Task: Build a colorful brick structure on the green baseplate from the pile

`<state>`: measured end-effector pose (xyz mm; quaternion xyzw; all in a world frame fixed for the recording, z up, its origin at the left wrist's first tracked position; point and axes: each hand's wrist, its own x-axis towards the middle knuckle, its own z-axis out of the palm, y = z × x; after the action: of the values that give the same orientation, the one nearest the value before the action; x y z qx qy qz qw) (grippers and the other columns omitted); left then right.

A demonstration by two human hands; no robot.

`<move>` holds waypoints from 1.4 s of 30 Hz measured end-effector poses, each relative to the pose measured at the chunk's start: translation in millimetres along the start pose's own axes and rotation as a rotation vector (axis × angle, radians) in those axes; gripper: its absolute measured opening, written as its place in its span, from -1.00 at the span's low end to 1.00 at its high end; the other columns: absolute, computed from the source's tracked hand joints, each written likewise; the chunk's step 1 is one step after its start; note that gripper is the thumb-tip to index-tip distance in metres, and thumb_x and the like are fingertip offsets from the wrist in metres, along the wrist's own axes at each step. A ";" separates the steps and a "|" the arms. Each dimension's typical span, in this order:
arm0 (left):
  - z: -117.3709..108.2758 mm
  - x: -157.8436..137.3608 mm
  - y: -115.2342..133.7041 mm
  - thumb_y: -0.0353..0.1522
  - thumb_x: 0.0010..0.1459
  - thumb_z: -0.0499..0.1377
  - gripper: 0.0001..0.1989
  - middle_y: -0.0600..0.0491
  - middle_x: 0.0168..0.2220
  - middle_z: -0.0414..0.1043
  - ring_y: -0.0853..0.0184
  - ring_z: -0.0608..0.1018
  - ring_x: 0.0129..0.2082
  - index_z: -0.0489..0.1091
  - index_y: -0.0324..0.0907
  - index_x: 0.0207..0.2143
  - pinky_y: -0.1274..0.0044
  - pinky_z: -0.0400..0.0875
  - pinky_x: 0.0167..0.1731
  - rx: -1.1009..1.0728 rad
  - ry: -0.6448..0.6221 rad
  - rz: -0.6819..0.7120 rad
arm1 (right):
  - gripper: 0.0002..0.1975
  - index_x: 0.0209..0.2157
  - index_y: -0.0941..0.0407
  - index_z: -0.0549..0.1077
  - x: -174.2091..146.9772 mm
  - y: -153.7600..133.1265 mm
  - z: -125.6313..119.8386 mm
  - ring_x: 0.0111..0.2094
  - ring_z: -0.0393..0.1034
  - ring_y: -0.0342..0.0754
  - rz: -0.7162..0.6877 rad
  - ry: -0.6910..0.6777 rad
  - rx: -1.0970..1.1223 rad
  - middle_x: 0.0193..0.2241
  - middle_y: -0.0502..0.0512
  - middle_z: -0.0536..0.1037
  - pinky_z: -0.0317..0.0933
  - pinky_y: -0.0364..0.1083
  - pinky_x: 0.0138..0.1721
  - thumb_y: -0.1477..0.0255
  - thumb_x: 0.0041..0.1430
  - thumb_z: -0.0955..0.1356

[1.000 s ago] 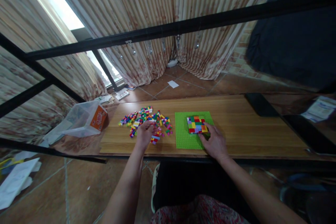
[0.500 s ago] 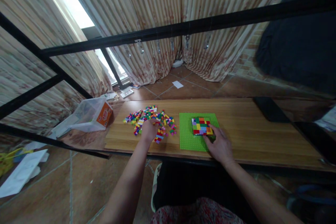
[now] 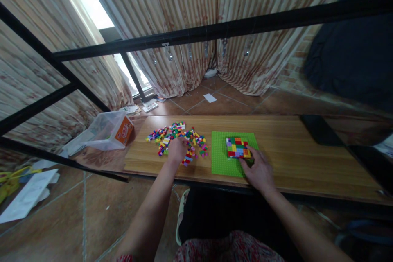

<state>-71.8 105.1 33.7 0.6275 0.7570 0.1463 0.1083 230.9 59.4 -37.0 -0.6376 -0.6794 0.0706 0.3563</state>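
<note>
Brick patch (image 3: 238, 147): a small block of mixed colours — red, yellow, green, purple, orange — pressed onto the far right part of the green baseplate (image 3: 224, 161), just ahead of my right fingertips.
Right hand (image 3: 259, 170): lies flat on the near right corner of the baseplate, fingers loosely spread and touching the near edge of the patch; it grips nothing that I can see, more a steadying press than a hold.
Left hand (image 3: 177, 150): knuckles up, fingers curled down into the loose bricks (image 3: 178, 137); whether a brick is pinched under the fingertips I cannot tell — they are hidden by the back of my hand.
Loose bricks: a scattered heap spreading ahead of and to both sides of my left hand, just left of the baseplate, not touching it as far as I can see.
Progress, as I judge it: only a small part of the baseplate is covered; the whole near and left stretch is bare green studs, and the heap is large. Early going, most of the filling left.
Table (image 3: 291, 147): long wooden top under both hands.
Clear tub (image 3: 106, 132): tipped on its side well out past my left hand, at the table's left end, an orange label showing.
Beyond: striped curtains (image 3: 184, 16) and a black frame bar (image 3: 215, 30) across the view.
</note>
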 end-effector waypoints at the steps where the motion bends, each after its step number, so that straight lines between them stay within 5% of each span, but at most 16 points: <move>1: 0.1 -1.3 1.7 -0.45 0.14 0.06 -0.75 -0.05 -0.29 0.58 0.25 0.57 -0.26 0.55 -0.17 -0.28 0.52 0.35 -0.25 -0.018 0.007 0.003 | -0.46 0.12 0.15 0.31 -0.1 -0.1 -0.2 -0.04 0.35 0.19 0.001 -0.003 0.000 -0.07 0.28 0.47 0.27 0.14 -0.03 0.21 0.15 0.29; 5: 4.9 -11.3 15.9 -0.40 0.16 0.08 -0.78 -0.04 -0.23 0.56 0.26 0.56 -0.23 0.53 -0.15 -0.26 0.51 0.37 -0.20 -0.080 0.014 0.145 | -0.47 0.12 0.14 0.31 -0.2 -0.6 -0.7 -0.03 0.35 0.19 -0.002 -0.006 0.011 -0.06 0.28 0.46 0.26 0.15 -0.02 0.23 0.15 0.29; 11: 18.8 -18.4 40.4 -0.52 0.14 0.05 -0.72 -0.08 -0.12 0.47 0.28 0.51 -0.12 0.49 -0.16 -0.17 0.50 0.38 -0.07 0.034 -0.134 0.484 | -0.47 0.13 0.13 0.31 0.2 -0.5 0.3 -0.01 0.33 0.18 0.009 -0.006 0.029 -0.04 0.29 0.46 0.24 0.17 0.00 0.24 0.14 0.29; 20: 17.7 2.3 52.6 -0.55 0.09 0.08 -0.75 -0.15 -0.12 0.44 0.22 0.53 -0.18 0.46 -0.26 -0.18 0.45 0.44 -0.14 0.288 -0.288 0.602 | -0.48 0.12 0.13 0.31 0.4 -2.5 -0.5 -0.02 0.35 0.18 0.016 -0.003 0.043 -0.05 0.27 0.46 0.26 0.16 0.00 0.23 0.15 0.28; 30: 11.9 -5.1 41.8 -0.45 0.15 0.07 -0.79 -0.13 -0.28 0.51 0.20 0.55 -0.24 0.38 -0.22 -0.14 0.45 0.39 -0.20 0.203 -0.250 0.471 | -0.49 0.11 0.13 0.31 1.9 -4.1 -0.6 -0.02 0.36 0.17 0.007 0.010 0.059 -0.04 0.27 0.46 0.27 0.17 0.01 0.30 0.13 0.29; 34: 13.7 -8.4 25.6 -0.45 0.11 0.09 -0.77 -0.01 -0.29 0.52 0.29 0.54 -0.29 0.41 -0.16 -0.16 0.52 0.37 -0.23 -0.185 -0.161 0.349 | -0.49 0.12 0.11 0.31 2.6 -6.5 -2.3 -0.03 0.37 0.16 0.010 0.010 0.068 -0.05 0.25 0.47 0.26 0.18 0.02 0.32 0.12 0.30; 38: 16.7 -12.9 7.6 -0.34 0.06 0.10 -0.85 0.10 -0.53 0.42 0.35 0.48 -0.50 0.43 -0.20 -0.36 0.56 0.37 -0.42 -0.666 -0.208 0.174 | -0.49 0.12 0.11 0.31 3.0 -6.8 -2.7 -0.01 0.36 0.16 0.017 0.005 0.075 -0.04 0.25 0.47 0.25 0.18 0.03 0.33 0.11 0.30; 42: 13.0 -20.7 0.4 -0.26 -0.03 0.16 -0.78 0.07 -0.45 0.48 0.36 0.52 -0.51 0.37 -0.21 -0.35 0.56 0.39 -0.51 -1.009 -0.234 -0.023 | -0.47 0.13 0.12 0.31 3.3 -6.3 -2.5 -0.02 0.36 0.15 0.020 0.000 0.076 -0.03 0.26 0.46 0.25 0.17 0.04 0.34 0.10 0.31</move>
<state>-63.1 86.0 21.2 0.5010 0.5818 0.4207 0.4832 227.4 60.4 -30.3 -0.6304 -0.6697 0.0998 0.3796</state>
